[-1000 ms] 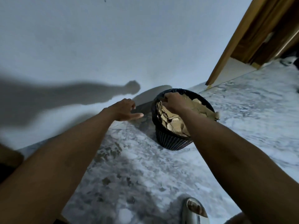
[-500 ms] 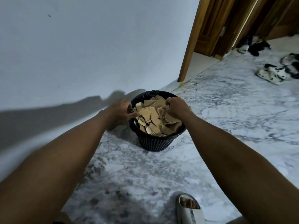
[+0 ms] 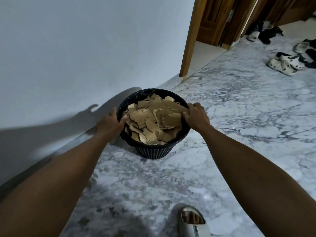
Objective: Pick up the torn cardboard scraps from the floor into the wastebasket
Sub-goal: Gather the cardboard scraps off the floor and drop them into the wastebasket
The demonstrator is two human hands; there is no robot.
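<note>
A black mesh wastebasket (image 3: 154,152) stands on the marble floor close to the white wall, heaped to the rim with torn brown cardboard scraps (image 3: 153,120). My left hand (image 3: 109,123) grips the basket's left rim, thumb inside over the scraps. My right hand (image 3: 195,115) clasps the right rim, fingers curled over the edge and touching a large scrap. No loose scraps show on the floor around the basket.
The white wall (image 3: 77,48) runs along the left. A wooden door frame (image 3: 189,40) stands behind the basket. Several shoes and sandals (image 3: 283,63) lie at the far right. My foot in a pale slide (image 3: 193,221) is at the bottom edge.
My left hand moved from the air beside the basket onto its left rim. My right hand shifted from the heap of scraps to the right rim. The view swung right, showing the doorway and shoes.
</note>
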